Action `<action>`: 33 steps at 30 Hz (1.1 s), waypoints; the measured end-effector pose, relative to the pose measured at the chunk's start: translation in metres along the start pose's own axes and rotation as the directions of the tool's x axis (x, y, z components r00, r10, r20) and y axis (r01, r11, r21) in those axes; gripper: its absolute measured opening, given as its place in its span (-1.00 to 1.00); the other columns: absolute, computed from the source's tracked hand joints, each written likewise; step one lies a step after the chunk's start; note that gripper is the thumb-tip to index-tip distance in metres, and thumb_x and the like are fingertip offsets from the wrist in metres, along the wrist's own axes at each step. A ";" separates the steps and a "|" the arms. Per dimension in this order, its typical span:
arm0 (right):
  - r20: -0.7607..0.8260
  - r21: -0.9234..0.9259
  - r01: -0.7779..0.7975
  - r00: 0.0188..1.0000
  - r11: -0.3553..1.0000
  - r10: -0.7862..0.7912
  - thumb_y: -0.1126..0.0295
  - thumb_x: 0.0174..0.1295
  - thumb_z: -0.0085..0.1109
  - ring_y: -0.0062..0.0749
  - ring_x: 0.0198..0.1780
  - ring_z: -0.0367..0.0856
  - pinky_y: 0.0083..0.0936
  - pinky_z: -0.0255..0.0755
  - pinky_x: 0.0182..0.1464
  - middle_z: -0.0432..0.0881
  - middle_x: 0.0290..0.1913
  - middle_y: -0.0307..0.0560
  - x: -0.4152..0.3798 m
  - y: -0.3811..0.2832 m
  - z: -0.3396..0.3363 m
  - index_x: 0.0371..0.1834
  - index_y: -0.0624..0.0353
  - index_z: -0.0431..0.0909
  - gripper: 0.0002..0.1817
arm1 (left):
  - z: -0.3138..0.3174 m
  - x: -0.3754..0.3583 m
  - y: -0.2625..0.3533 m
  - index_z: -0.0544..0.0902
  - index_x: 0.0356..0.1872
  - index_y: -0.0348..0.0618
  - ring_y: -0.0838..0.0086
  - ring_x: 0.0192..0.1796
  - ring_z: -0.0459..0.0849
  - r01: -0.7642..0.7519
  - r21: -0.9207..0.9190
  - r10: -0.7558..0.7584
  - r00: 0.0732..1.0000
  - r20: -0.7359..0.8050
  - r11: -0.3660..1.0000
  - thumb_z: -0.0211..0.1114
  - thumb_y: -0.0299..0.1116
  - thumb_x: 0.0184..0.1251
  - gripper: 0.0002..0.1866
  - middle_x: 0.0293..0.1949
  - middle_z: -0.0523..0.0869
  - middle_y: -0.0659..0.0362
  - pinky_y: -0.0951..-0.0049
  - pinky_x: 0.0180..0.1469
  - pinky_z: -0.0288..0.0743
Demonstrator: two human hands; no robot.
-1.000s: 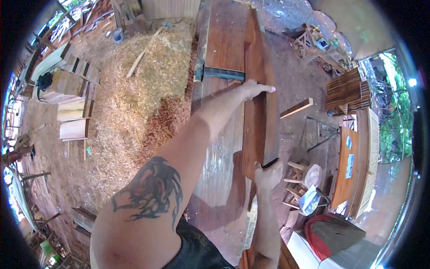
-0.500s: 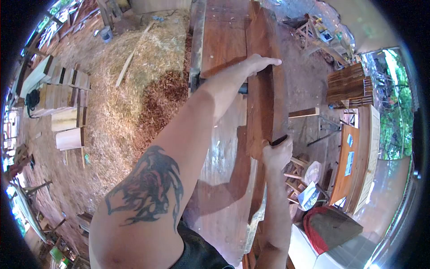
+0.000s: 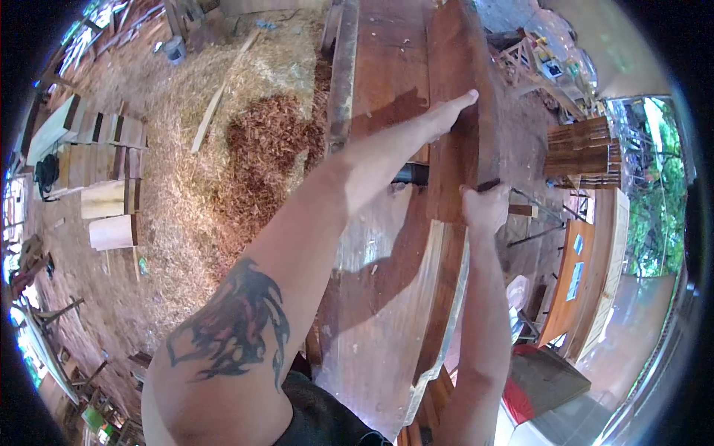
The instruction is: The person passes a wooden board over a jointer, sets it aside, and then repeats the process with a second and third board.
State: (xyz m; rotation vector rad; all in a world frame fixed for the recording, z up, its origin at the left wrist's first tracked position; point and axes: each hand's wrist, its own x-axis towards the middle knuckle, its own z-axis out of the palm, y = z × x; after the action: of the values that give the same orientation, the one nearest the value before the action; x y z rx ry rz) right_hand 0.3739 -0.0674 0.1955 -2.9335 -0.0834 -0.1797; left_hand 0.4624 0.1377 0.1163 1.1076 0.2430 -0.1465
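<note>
Reddish-brown wooden board (image 3: pixel 455 171), grasped but unreleased, runs along your long wooden desk (image 3: pixel 372 297); your right hand (image 3: pixel 489 209) has fingers clamped on its near end; your left hand's (image 3: pixel 446 119) finger closure is indeterminable.

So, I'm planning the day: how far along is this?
Done: the shavings lying about suggest some wood has been worked. In hand: the dark board, with the left hand across it and the right hand at its near end. Remaining: both hands have yet to let go; whether its surface is finished, I can't tell.

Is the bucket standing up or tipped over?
Standing up: the bucket has its rim at the top and its sides below. It's too small to tell if it's full.
</note>
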 end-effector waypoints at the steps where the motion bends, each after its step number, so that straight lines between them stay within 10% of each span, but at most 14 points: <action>1: -0.022 -0.004 0.001 1.000 1.000 -0.002 0.15 -0.10 0.61 0.34 0.10 0.71 0.06 0.56 0.23 0.72 0.00 0.39 0.009 -0.008 0.004 -0.01 0.38 0.51 -0.31 | 0.003 -0.011 0.010 0.08 0.75 -0.11 -0.03 0.76 -0.02 0.027 -0.016 -0.027 0.999 -0.017 1.000 0.13 0.58 0.37 0.18 0.76 -0.02 -0.15 -0.12 0.70 -0.05; 7: 0.095 -0.049 -0.074 0.992 0.996 0.079 0.10 -0.07 0.50 0.27 0.25 0.70 -0.04 0.55 0.36 0.72 0.16 0.42 0.070 -0.060 0.008 0.20 0.44 0.50 -0.19 | -0.002 -0.052 0.009 -0.07 0.73 -0.36 -0.06 0.76 -0.01 -0.063 -0.133 0.074 0.994 0.084 0.989 0.10 0.53 0.45 0.24 0.73 0.01 -0.24 -0.01 0.72 -0.01; 11: 0.064 -0.043 -0.041 0.997 0.998 0.044 -0.03 -0.08 0.60 0.19 0.28 0.71 -0.08 0.56 0.34 0.75 0.17 0.37 0.104 -0.075 0.025 0.22 0.43 0.54 -0.11 | 0.002 -0.172 -0.019 0.12 0.69 -0.33 0.13 0.64 0.37 -0.382 -0.213 0.329 0.912 -0.246 0.899 0.15 0.15 0.66 -0.11 0.61 0.35 -0.16 0.15 0.68 0.19; 15: 0.112 0.049 -0.041 0.993 0.998 0.035 -0.03 -0.08 0.60 0.16 0.27 0.72 -0.09 0.56 0.34 0.74 0.19 0.37 0.118 -0.113 0.013 0.23 0.46 0.52 -0.08 | -0.037 -0.354 -0.081 0.35 0.58 -0.32 0.26 0.61 0.41 -0.392 -0.098 0.329 0.864 -0.382 0.915 0.24 -0.22 0.69 -0.39 0.55 0.46 -0.03 0.31 0.61 0.30; 17: 0.080 0.071 0.000 0.997 0.997 -0.006 -0.03 -0.09 0.61 0.12 0.22 0.76 -0.10 0.62 0.27 0.75 0.18 0.37 0.139 -0.116 0.025 0.24 0.50 0.51 -0.05 | -0.075 -0.459 -0.143 0.35 0.57 -0.34 0.26 0.56 0.49 -0.020 -0.173 -0.073 0.856 -0.512 0.985 0.27 -0.28 0.66 -0.39 0.50 0.55 0.00 0.33 0.55 0.41; 21: 0.189 0.081 0.105 0.975 0.991 -0.119 0.05 -0.19 0.74 0.05 0.03 0.83 -0.16 0.72 0.08 0.81 0.05 0.28 0.200 -0.070 0.062 0.27 0.60 0.51 0.03 | -0.161 -0.715 -0.308 0.67 0.24 -0.27 0.34 -0.11 0.78 0.623 0.226 -0.186 0.525 -0.831 0.749 0.31 -0.20 0.50 -0.57 -0.04 0.83 -0.05 0.21 -0.07 0.67; 22: 0.021 0.010 0.200 0.980 0.980 -0.200 0.05 -0.17 0.73 0.06 0.02 0.83 -0.17 0.71 0.10 0.81 0.05 0.29 0.183 -0.065 0.072 0.21 0.56 0.58 -0.04 | -0.169 -0.778 -0.348 0.68 0.13 -0.26 0.25 -0.12 0.81 0.486 0.111 -0.123 0.424 -0.898 0.867 0.29 -0.20 0.45 -0.61 -0.13 0.85 -0.04 0.18 -0.04 0.68; 23: -0.143 -0.072 0.281 0.947 0.957 -0.289 0.05 -0.16 0.72 0.07 0.00 0.83 -0.17 0.71 0.11 0.81 0.04 0.29 0.180 -0.078 0.082 0.14 0.53 0.64 -0.12 | -0.166 -0.829 -0.333 0.69 0.15 -0.24 0.12 -0.08 0.84 0.674 0.238 -0.062 0.389 -0.919 0.699 0.29 -0.21 0.44 -0.61 -0.14 0.86 -0.08 0.14 0.01 0.69; 26: 0.254 0.176 0.168 0.944 0.970 -0.209 0.04 -0.13 0.68 0.10 0.03 0.81 -0.16 0.67 0.18 0.79 0.09 0.29 0.095 -0.117 0.017 0.01 0.44 0.75 -0.26 | -0.177 -0.933 -0.386 0.69 0.16 -0.20 -0.02 0.03 0.82 0.712 -0.143 -0.267 0.065 -0.962 0.687 0.30 -0.16 0.45 -0.60 -0.02 0.82 -0.19 0.04 0.13 0.65; 31: 0.466 0.686 -0.246 0.871 0.685 -0.154 0.13 0.02 0.59 0.15 0.12 0.78 0.00 0.63 0.21 0.78 0.14 0.24 -0.005 -0.147 -0.077 0.23 0.40 0.66 -0.26 | -0.168 -0.856 -0.345 0.69 0.11 -0.24 -0.11 0.10 0.77 0.791 0.258 -0.105 0.374 -0.921 0.554 0.31 -0.08 0.46 -0.56 -0.01 0.81 -0.15 0.00 0.14 0.63; 32: 0.540 0.730 -0.342 0.819 0.592 -0.193 0.15 0.06 0.56 0.12 0.13 0.77 0.01 0.63 0.21 0.78 0.14 0.20 -0.012 -0.140 -0.092 0.24 0.36 0.66 -0.30 | -0.170 -0.829 -0.333 0.69 0.09 -0.30 -0.09 0.13 0.77 0.709 0.087 -0.287 0.390 -0.875 0.700 0.29 0.01 0.47 -0.49 0.02 0.81 -0.17 -0.02 0.17 0.62; 33: 0.608 0.746 -0.446 0.758 0.494 -0.235 0.18 0.09 0.52 0.10 0.13 0.77 0.03 0.63 0.20 0.78 0.14 0.16 -0.017 -0.133 -0.107 0.25 0.32 0.65 -0.34 | -0.179 -0.809 -0.368 0.70 0.09 -0.32 -0.05 0.14 0.78 0.592 0.192 -0.150 0.480 -0.864 0.783 0.31 0.03 0.45 -0.46 0.03 0.81 -0.18 0.02 0.20 0.62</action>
State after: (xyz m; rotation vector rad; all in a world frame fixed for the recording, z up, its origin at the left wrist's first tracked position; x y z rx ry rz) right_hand 0.3360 0.0400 0.3234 -1.7862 -0.0500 0.7313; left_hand -0.4262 0.1328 -0.0631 1.5511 1.4054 -0.0817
